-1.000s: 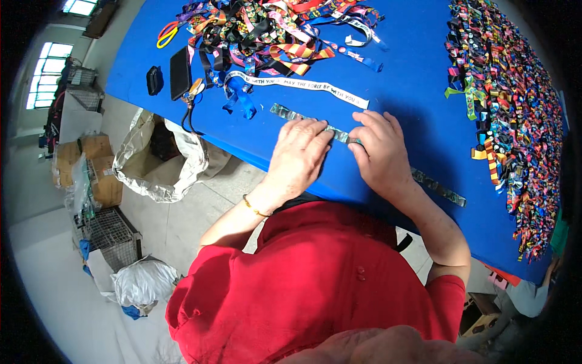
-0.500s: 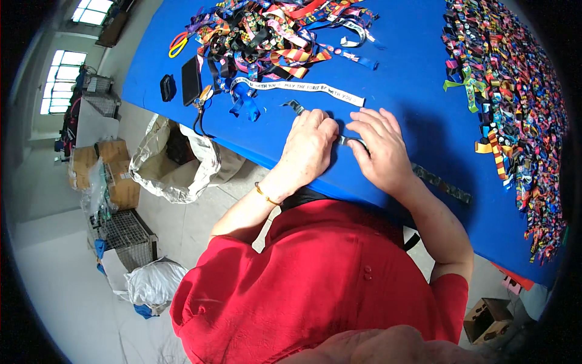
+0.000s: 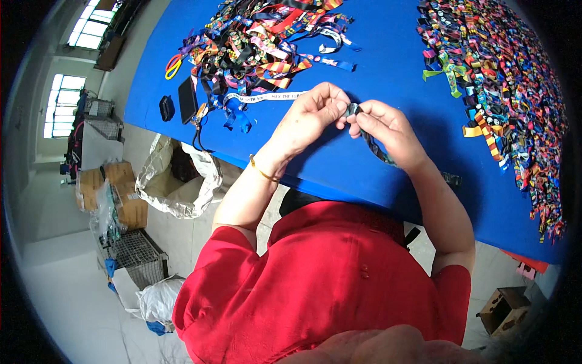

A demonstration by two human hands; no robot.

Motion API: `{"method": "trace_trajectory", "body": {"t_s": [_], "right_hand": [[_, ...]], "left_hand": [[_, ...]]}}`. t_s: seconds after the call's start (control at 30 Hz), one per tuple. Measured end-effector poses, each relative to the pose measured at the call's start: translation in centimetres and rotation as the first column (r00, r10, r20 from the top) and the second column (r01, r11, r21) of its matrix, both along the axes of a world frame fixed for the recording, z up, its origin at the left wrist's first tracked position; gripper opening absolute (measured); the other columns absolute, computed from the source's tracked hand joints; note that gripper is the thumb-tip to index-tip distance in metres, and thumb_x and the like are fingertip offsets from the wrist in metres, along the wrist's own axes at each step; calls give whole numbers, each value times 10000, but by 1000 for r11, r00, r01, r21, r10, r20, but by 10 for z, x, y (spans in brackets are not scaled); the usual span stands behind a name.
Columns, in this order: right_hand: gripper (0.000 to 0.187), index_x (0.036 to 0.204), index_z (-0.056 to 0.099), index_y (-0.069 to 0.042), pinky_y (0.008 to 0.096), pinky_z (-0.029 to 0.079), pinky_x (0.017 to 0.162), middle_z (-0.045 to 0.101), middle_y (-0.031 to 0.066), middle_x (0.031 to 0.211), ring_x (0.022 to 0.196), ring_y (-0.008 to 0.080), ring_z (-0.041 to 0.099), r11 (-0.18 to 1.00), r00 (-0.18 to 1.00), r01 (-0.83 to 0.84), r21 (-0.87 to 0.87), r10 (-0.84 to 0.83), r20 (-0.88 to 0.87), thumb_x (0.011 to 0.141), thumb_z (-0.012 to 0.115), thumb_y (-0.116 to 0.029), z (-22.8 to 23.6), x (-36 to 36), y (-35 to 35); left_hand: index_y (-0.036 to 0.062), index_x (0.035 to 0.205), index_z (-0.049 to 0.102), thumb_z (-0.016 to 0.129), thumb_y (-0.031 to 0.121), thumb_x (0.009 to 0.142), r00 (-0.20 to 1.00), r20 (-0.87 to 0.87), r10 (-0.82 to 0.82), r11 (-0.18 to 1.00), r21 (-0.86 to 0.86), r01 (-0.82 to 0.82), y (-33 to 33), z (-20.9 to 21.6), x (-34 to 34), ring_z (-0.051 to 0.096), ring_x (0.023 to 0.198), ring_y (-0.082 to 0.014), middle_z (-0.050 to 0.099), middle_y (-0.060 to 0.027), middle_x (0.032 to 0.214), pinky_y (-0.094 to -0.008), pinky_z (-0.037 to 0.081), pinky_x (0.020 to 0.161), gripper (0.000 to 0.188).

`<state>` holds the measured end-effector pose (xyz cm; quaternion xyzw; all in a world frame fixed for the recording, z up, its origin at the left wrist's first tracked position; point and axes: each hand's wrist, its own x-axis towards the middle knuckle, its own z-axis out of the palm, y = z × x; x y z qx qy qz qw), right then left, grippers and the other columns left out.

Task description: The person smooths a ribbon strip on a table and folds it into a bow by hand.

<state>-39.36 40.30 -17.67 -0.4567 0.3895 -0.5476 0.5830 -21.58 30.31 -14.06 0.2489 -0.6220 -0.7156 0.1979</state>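
Note:
A dark, camouflage-patterned ribbon strap (image 3: 377,148) is held up between my two hands over the blue table (image 3: 388,54). My left hand (image 3: 315,118) pinches a small folded end of it between thumb and fingers. My right hand (image 3: 391,130) grips the strap right beside that, and a length of it hangs in a curve below the fingers. Part of the strap is hidden by my right hand; a further dark piece (image 3: 451,178) lies on the table beyond my right forearm. Behind my left hand lies a white printed ribbon (image 3: 267,97), partly covered.
A loose heap of colourful ribbons (image 3: 254,51) lies at the far left. Knotted ribbons (image 3: 509,91) cover the right side densely. Near the left edge are scissors (image 3: 197,126), a black phone (image 3: 188,100) and a black case (image 3: 167,107). An open sack (image 3: 182,203) stands below.
Both hands have risen off the tabletop with the strap and moved closer together. The strap, flat along the table before, now hangs from my right hand. The view has shifted slightly.

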Motion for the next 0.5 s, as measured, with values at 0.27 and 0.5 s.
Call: {"method": "trace_trajectory", "body": {"t_s": [0.27, 0.5], "right_hand": [[313, 1226, 575, 23, 235, 440, 746, 597, 20, 890, 807, 101, 543, 997, 953, 58, 46, -69, 296, 991, 501, -170, 1, -24, -4], [369, 1300, 524, 21, 218, 441, 726, 606, 29, 922, 795, 93, 552, 999, 931, 4, 35, -16, 365, 991, 482, -175, 4, -39, -7]], "left_hand": [[6, 1192, 583, 608, 218, 968, 998, -66, -17, 999, 50, 20, -13, 8, -26, 614, 970, -126, 658, -57, 1016, -274, 480, 888, 309], [-2, 1135, 602, 623, 157, 952, 997, -20, -69, 996, -50, 67, -20, 8, -46, 636, 892, -123, 678, -52, 953, -262, 489, 846, 243]]}}
